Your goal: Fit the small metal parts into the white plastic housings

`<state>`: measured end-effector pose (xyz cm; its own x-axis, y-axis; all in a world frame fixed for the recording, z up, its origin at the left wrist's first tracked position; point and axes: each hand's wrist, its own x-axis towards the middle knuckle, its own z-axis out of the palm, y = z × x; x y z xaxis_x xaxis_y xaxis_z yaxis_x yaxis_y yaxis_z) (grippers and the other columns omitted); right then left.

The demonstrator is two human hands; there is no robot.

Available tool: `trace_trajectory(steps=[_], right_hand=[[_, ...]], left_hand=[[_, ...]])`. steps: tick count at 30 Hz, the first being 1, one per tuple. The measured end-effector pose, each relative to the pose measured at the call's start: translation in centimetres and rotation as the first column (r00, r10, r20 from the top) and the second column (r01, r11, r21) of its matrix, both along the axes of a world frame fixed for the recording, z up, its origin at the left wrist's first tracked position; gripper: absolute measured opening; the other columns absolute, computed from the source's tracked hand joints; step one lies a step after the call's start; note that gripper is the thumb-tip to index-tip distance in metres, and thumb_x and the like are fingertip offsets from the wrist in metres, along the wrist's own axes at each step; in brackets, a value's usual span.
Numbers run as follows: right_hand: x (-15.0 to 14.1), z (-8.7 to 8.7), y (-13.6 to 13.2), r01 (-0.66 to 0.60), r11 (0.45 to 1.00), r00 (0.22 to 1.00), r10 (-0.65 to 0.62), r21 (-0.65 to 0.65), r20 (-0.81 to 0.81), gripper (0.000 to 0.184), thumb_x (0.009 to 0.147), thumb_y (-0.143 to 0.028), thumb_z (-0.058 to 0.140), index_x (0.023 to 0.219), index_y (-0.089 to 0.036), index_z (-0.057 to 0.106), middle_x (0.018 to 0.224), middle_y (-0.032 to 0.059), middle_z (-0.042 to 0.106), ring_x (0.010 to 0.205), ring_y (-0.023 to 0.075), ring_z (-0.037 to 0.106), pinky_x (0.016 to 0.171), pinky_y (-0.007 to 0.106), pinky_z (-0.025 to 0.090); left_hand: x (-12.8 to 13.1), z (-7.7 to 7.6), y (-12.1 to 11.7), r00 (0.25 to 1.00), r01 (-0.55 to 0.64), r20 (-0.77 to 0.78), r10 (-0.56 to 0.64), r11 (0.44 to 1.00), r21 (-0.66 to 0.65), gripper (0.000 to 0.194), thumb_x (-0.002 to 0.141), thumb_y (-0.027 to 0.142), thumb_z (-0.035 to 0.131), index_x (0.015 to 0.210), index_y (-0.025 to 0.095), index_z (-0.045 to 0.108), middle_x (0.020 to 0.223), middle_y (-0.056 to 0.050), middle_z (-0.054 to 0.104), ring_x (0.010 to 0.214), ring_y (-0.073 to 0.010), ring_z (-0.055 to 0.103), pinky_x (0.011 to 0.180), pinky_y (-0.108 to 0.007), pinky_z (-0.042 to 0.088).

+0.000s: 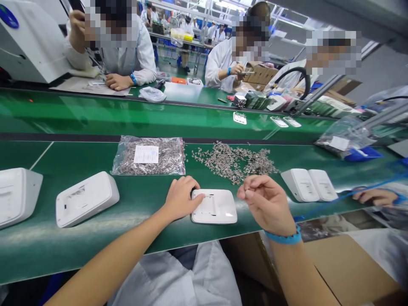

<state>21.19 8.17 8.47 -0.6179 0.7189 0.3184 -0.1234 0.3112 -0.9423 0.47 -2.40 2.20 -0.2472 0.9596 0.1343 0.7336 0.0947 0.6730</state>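
Observation:
My left hand (181, 197) rests with curled fingers on the left edge of a white plastic housing (216, 208) lying on the green belt (159, 123) in front of me. My right hand (264, 202) hovers just right of the housing, fingers pinched together on something too small to make out. A loose heap of small metal parts (234, 161) lies right behind my right hand. A clear bag of the same parts (149, 156), with a white label, lies behind my left hand.
More white housings lie on the belt: two at left (86, 199) (17, 195), a pair at right (310, 185). A neighbour's hand (374, 196) rests at far right. Across the belt several people in white coats work; a white machine (28, 40) stands back left.

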Motion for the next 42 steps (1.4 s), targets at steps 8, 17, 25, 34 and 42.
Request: trace_trajectory(steps=[8, 17, 25, 34, 42], right_hand=[[-3.2, -3.1, -0.9, -0.307, 0.718, 0.841, -0.102, 0.624, 0.531, 0.012, 0.095, -0.018, 0.051, 0.089, -0.017, 0.061, 0.089, 0.0068, 0.063, 0.091, 0.0183, 0.057, 0.079, 0.032, 0.049], [-4.2, -3.7, -1.2, -0.338, 0.656, 0.824, -0.14, 0.674, 0.55, 0.009, 0.094, -0.013, 0.051, 0.091, -0.016, 0.06, 0.089, 0.0064, 0.061, 0.09, 0.0188, 0.052, 0.077, 0.03, 0.045], [-4.7, -4.0, -1.2, -0.358, 0.629, 0.808, -0.162, 0.69, 0.566, 0.013, 0.096, -0.015, 0.046, 0.098, -0.017, 0.059, 0.092, 0.0058, 0.063, 0.084, 0.017, 0.056, 0.074, 0.028, 0.043], [-4.9, -4.1, -0.9, -0.408, 0.602, 0.769, -0.178, 0.686, 0.614, 0.01, 0.093, -0.011, 0.052, 0.099, -0.017, 0.058, 0.091, 0.0045, 0.061, 0.084, 0.0172, 0.054, 0.074, 0.028, 0.041], [-5.0, -3.5, 0.1, -0.456, 0.671, 0.719, -0.11, 0.585, 0.686, 0.017, 0.085, -0.007, 0.063, 0.099, -0.016, 0.058, 0.088, 0.0017, 0.059, 0.082, 0.0141, 0.054, 0.07, 0.026, 0.041]], left_hand=[[-0.1, 0.2, -0.1, 1.0, 0.009, 0.021, -0.009, 1.0, -0.006, 0.013, 0.092, 0.024, 0.054, 0.086, 0.021, 0.064, 0.096, 0.001, 0.064, 0.093, -0.0165, 0.055, 0.078, -0.035, 0.033], [0.0, -0.2, 0.1, 1.0, -0.015, 0.015, 0.015, 1.0, 0.01, 0.015, 0.091, 0.021, 0.052, 0.081, 0.02, 0.064, 0.092, 0.001, 0.065, 0.091, -0.0159, 0.056, 0.076, -0.034, 0.033], [0.1, -0.4, 0.0, 1.0, -0.005, -0.001, 0.005, 0.999, 0.034, 0.014, 0.092, 0.02, 0.052, 0.084, 0.021, 0.063, 0.092, 0.001, 0.065, 0.09, -0.0159, 0.055, 0.074, -0.034, 0.031], [0.1, -0.5, 0.0, 1.0, -0.002, -0.022, 0.003, 0.999, 0.05, 0.012, 0.091, 0.021, 0.052, 0.082, 0.02, 0.06, 0.09, 0.001, 0.063, 0.088, -0.0159, 0.055, 0.073, -0.034, 0.03], [0.3, 0.2, -0.3, 1.0, -0.01, 0.003, 0.01, 0.999, -0.033, 0.014, 0.081, 0.031, 0.062, 0.082, 0.019, 0.055, 0.09, 0.001, 0.059, 0.091, -0.0174, 0.055, 0.077, -0.035, 0.032]])
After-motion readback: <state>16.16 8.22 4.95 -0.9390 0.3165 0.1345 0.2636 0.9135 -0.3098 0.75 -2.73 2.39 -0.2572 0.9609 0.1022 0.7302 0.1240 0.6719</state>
